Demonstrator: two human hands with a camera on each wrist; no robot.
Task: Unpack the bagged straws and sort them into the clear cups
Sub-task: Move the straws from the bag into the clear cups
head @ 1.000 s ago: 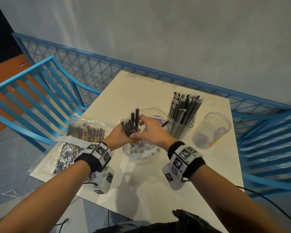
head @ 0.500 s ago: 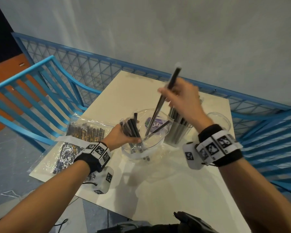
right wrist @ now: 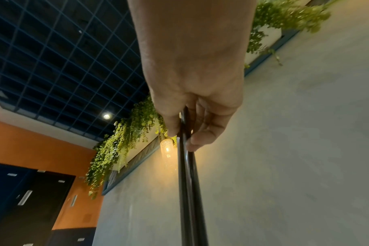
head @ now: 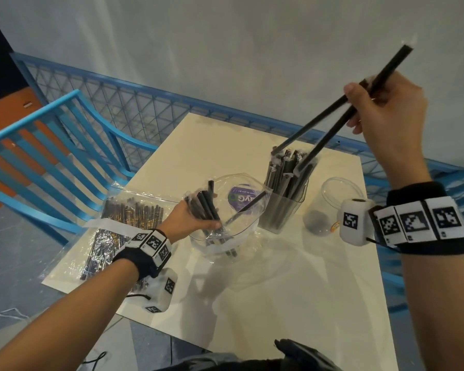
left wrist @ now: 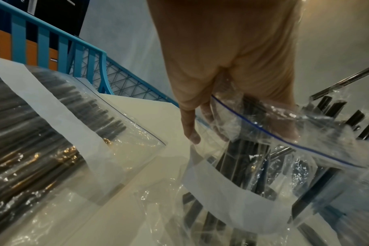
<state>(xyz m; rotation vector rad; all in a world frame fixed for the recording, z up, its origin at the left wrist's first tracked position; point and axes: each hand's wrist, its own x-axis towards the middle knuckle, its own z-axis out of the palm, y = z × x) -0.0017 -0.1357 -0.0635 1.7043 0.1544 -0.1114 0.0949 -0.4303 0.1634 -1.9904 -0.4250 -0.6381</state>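
Note:
My right hand (head: 381, 108) is raised above the table and pinches two black straws (head: 330, 121), whose lower tips hang just over the straw-filled clear cup (head: 284, 207). In the right wrist view the straws (right wrist: 187, 183) run out past my fingers (right wrist: 202, 138). My left hand (head: 190, 218) grips an opened clear zip bag of black straws (head: 206, 207) that stands in a wide clear cup (head: 241, 231). In the left wrist view my fingers (left wrist: 190, 126) clutch the bag's plastic (left wrist: 263, 126). An empty clear cup (head: 330, 207) lies further right.
A second, sealed bag of straws (head: 118, 231) lies flat at the white table's (head: 279, 290) left edge. Blue slatted chairs (head: 51, 156) stand left and right. A blue mesh railing (head: 150, 108) and a grey wall close off the back.
My right hand has pulled straws out of the bag and carried them up and to the right, over the filled cup. My left hand has kept hold of the bag.

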